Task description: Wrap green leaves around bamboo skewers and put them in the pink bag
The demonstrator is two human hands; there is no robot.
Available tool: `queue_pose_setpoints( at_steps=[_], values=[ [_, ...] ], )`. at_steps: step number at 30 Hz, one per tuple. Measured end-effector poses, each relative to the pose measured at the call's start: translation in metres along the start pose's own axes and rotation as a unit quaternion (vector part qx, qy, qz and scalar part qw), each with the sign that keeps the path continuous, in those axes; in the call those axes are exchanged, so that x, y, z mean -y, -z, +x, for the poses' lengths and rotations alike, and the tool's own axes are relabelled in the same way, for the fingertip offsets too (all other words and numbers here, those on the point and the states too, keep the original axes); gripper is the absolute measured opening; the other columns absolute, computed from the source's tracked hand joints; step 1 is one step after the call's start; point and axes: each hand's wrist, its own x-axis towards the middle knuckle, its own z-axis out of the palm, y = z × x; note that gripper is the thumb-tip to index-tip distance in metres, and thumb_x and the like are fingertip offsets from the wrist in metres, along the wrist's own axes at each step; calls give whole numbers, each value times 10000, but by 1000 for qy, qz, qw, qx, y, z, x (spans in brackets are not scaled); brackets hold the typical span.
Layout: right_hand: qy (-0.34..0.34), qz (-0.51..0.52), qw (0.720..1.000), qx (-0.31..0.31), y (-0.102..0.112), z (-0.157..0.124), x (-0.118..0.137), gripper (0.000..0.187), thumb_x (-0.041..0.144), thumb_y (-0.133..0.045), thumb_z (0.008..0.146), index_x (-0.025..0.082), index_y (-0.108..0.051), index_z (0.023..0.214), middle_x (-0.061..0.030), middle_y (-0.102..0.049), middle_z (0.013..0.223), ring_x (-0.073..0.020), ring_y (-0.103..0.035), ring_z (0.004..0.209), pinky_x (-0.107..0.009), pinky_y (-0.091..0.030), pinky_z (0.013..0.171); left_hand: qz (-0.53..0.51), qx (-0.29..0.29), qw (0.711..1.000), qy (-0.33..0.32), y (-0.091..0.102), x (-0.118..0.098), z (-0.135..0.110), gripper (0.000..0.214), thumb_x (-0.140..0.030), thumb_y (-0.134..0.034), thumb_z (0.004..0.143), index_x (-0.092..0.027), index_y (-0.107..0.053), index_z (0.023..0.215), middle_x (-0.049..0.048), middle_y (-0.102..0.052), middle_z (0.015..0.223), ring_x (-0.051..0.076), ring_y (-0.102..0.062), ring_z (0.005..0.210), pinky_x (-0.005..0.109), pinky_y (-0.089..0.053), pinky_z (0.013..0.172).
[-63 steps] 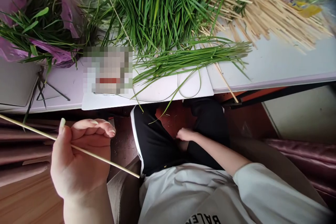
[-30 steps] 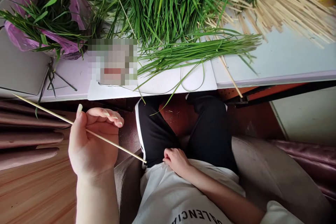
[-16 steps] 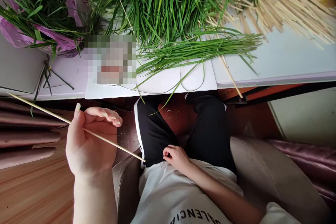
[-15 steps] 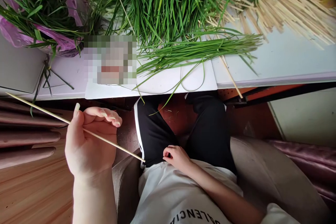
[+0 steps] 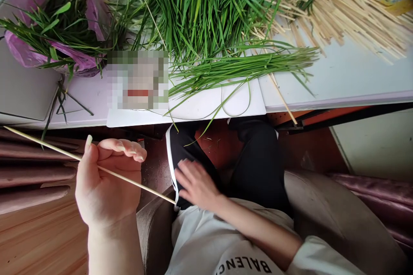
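My left hand (image 5: 108,180) is shut on a thin wooden skewer (image 5: 51,147), which runs across the palm under the thumb, its long end pointing up and left. My right hand (image 5: 196,184) rests over my black trousers (image 5: 258,167) at the thigh, fingers spread and holding nothing. Beyond both hands, a loose bundle of long green chives or similar leaves (image 5: 238,68) lies on a white board (image 5: 206,109). A larger green heap (image 5: 200,8) and a pile of wooden skewers (image 5: 348,13) lie on the table (image 5: 338,77). A pixelated patch (image 5: 138,79) hides part of the board.
A purple plastic bag (image 5: 22,47) holding more greens stands at the table's upper left. One loose skewer (image 5: 280,94) lies across the table edge. A brown armchair arm (image 5: 335,210) lies at lower right, with a wooden floor (image 5: 41,240) and pink curtain folds (image 5: 32,172) at left.
My right hand has opened and moved from my waist up onto my thigh. My left hand and the skewer have shifted only slightly.
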Motion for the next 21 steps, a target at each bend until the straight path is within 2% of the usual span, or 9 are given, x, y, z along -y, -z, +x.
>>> queue_pose_setpoints(
  at_steps=[3, 6, 9, 12, 14, 17, 18, 19, 21],
  values=[
    [121, 30, 986, 107, -13, 11, 6, 434, 302, -788, 903, 455, -673, 1293, 138, -578, 1434, -226, -455, 1374, -289, -342, 1128, -3, -2, 1000, 4, 2, -4, -1, 451, -347, -448, 966, -145, -731, 679, 42, -617, 594, 150, -534, 590, 288, -498, 585],
    [5, -2, 996, 92, 23, 38, -50, 416, 263, -671, 990, 401, -620, 1379, 95, -455, 1547, -268, -331, 1450, -412, -237, 1188, -8, -16, 1000, -10, 2, -10, -3, 462, -346, -436, 969, -141, -730, 678, 35, -618, 598, 147, -526, 583, 297, -504, 582],
    [-165, -45, 985, 26, 75, 67, -106, 437, 149, -469, 1064, 83, -476, 1496, -218, -338, 1587, -424, -250, 1459, -674, -220, 1134, -5, -14, 1000, -25, 2, -14, -6, 440, -349, -454, 958, -142, -728, 684, 31, -610, 593, 147, -521, 579, 300, -502, 584],
    [-226, -63, 972, -27, 92, 70, -98, 441, 112, -431, 1057, -31, -442, 1474, -336, -290, 1563, -489, -269, 1429, -738, -207, 1103, 5, -2, 1000, -24, 3, -13, -6, 380, -364, -517, 924, -153, -722, 683, 28, -600, 594, 149, -519, 585, 300, -497, 597],
    [-176, -57, 982, -46, 74, 56, -57, 443, 178, -476, 1061, 56, -469, 1487, -237, -298, 1600, -423, -278, 1447, -603, -227, 1176, 11, -14, 1000, -14, 3, -11, -5, 351, -378, -550, 903, -166, -716, 677, 24, -597, 605, 146, -512, 589, 296, -494, 596],
    [7, -20, 1000, 8, 27, 31, 1, 343, 287, -688, 958, 401, -682, 1281, 111, -537, 1477, -242, -433, 1393, -314, -325, 1164, 23, -36, 999, 10, 1, -10, -4, 326, -395, -571, 880, -190, -701, 662, 13, -581, 605, 143, -488, 586, 288, -493, 581],
    [116, -10, 992, 51, 15, 27, 8, 323, 258, -660, 975, 384, -698, 1270, 109, -565, 1452, -222, -446, 1385, -302, -309, 1163, 25, -43, 999, 13, 0, -10, -4, 322, -398, -572, 872, -196, -696, 653, 11, -578, 602, 143, -482, 584, 286, -495, 579],
    [146, -13, 987, 70, 8, 27, 6, 314, 268, -693, 961, 391, -707, 1249, 131, -585, 1427, -175, -463, 1371, -255, -283, 1161, 27, -49, 998, 13, -1, -11, -4, 323, -396, -566, 870, -201, -692, 646, 10, -577, 597, 144, -480, 583, 285, -498, 580],
    [116, -36, 991, 64, 13, 35, -24, 429, 280, -737, 951, 384, -630, 1353, 122, -487, 1517, -174, -398, 1416, -297, -171, 1210, 24, -61, 998, 10, -4, -13, -6, 344, -382, -535, 882, -205, -686, 629, 12, -576, 587, 145, -483, 586, 280, -505, 587]
  ],
)
